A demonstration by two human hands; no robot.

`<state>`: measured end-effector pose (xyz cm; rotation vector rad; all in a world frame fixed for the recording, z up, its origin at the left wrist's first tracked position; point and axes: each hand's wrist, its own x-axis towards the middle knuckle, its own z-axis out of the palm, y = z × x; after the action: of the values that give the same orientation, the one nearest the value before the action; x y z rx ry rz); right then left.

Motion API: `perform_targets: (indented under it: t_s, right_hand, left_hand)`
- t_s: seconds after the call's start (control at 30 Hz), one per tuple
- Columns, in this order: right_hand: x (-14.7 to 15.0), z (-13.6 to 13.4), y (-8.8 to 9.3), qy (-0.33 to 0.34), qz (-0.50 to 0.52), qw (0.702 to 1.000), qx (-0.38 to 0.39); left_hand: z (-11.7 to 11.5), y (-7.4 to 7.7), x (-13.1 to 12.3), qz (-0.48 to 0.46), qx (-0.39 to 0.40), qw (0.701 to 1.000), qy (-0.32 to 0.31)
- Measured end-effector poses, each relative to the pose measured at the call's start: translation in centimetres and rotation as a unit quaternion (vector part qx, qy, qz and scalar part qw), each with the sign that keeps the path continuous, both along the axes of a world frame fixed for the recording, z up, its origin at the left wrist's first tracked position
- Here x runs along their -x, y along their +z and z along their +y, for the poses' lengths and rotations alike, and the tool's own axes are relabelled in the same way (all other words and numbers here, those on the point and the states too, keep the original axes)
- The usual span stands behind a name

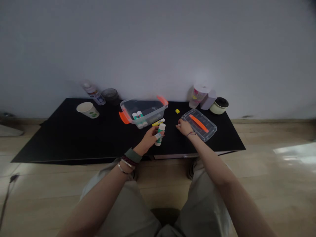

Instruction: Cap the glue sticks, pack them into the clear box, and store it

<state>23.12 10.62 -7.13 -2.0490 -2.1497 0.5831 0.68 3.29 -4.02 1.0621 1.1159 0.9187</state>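
Observation:
My left hand is shut around a white glue stick with a green label, held upright above the black tabletop. My right hand rests on the table with its fingers loose and holds nothing. It lies beside a clear plastic lid with an orange handle. A small yellow block sits just beyond those fingers. A yellow-and-white stick lies in front of a clear plastic box with orange clips, which holds several glue sticks.
A paper cup, a spray bottle and a dark roll of tape stand at the table's left and back. A clear container, a lilac box and a cream pot with a black lid stand at the back right.

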Motion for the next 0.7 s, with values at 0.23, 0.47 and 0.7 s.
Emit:
perform_targets:
  t_s: [0.23, 0.47, 0.7]
  right_hand:
    - [1.2, 0.1, 1.8, -0.070, 0.466, 0.870, 0.145]
    - [2.7, -2.1, 4.0, 0.011, 0.633, 0.758, 0.154]
    - [2.8, -3.2, 4.7, 0.090, 0.540, 0.833, 0.079]
  left_hand:
    - [-0.2, 0.4, 0.0, 0.054, -0.029, 0.998, -0.011]
    - [-0.4, 0.7, -0.1, 0.063, -0.018, 0.997, -0.037]
    - [-1.0, 2.0, 0.5, 0.039, 0.021, 0.996, -0.082]
